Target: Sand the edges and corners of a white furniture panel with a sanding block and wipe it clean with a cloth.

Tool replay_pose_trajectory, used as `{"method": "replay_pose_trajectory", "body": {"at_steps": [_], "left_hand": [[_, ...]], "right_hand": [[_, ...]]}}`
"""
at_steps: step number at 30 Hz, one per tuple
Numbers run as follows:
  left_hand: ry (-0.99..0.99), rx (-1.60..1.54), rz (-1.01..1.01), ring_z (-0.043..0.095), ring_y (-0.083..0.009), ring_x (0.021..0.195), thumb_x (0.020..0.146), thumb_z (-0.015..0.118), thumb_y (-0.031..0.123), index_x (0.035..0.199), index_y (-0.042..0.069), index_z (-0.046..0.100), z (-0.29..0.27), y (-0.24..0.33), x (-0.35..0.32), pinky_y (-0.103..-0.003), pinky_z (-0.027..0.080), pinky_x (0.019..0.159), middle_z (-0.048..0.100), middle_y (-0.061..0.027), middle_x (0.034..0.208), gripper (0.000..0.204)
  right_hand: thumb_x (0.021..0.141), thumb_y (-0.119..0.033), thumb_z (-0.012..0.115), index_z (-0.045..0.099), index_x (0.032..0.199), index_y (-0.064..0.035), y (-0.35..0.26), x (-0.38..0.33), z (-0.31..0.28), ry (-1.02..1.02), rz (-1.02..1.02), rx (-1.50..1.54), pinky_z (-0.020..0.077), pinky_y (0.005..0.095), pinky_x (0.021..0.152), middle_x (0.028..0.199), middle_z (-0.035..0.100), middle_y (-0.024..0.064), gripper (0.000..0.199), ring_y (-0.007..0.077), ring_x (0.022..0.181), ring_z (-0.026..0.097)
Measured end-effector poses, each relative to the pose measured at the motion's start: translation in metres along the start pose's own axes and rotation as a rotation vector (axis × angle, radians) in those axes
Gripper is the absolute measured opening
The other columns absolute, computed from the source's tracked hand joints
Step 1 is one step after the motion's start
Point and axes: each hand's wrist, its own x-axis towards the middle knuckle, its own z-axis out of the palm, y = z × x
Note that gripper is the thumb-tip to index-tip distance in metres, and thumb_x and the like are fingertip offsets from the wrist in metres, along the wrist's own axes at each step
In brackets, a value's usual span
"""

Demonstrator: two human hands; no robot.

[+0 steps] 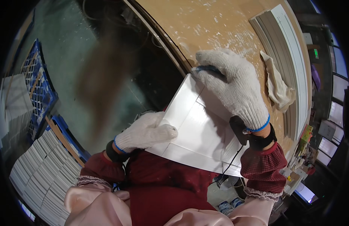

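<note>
A white panel with straight grooved lines lies tilted across my front, its far corner at the edge of the worktable. My left hand, in a white knit glove, grips the panel's left edge with the thumb on top. Over the far corner is my right hand, also gloved, its fingers curled around a small thin blue thing. Most of that thing is hidden by the glove, so its kind is unclear. Its tip is close to the panel's corner.
White-flecked tan worktable carries a stack of long white-edged boards and a crumpled cream cloth on the right. At the lower left stand stacked white panels beside a blue plastic pallet. Cans sit below.
</note>
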Motion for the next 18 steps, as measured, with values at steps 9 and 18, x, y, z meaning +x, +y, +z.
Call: {"method": "replay_pose_trajectory", "body": {"at_steps": [9,18], "left_hand": [[0.015,-0.012,0.018,0.053,-0.0043,0.082,0.091,0.065,0.030,0.119,0.000,0.059,0.001,-0.001,0.001,-0.021,0.046,0.067,0.061,0.0013,0.095,0.042],[-0.010,-0.049,0.066,0.053,-0.0074,0.093,0.091,0.064,0.028,0.123,-0.001,0.057,0.003,0.001,0.001,-0.024,0.047,0.081,0.061,-0.0011,0.103,0.044]], "right_hand": [[0.081,-0.019,0.066,0.064,0.105,-0.0129,0.002,0.002,0.001,-0.022,-0.003,-0.008,0.0493,0.0417,0.073,0.089,0.063,0.0139,0.025,0.0347,0.087,0.061],[0.078,-0.013,0.072,0.068,0.106,-0.0038,0.001,0.003,0.001,0.031,-0.061,-0.046,0.0516,0.0328,0.079,0.098,0.067,0.0123,0.030,0.0258,0.089,0.066]]}}
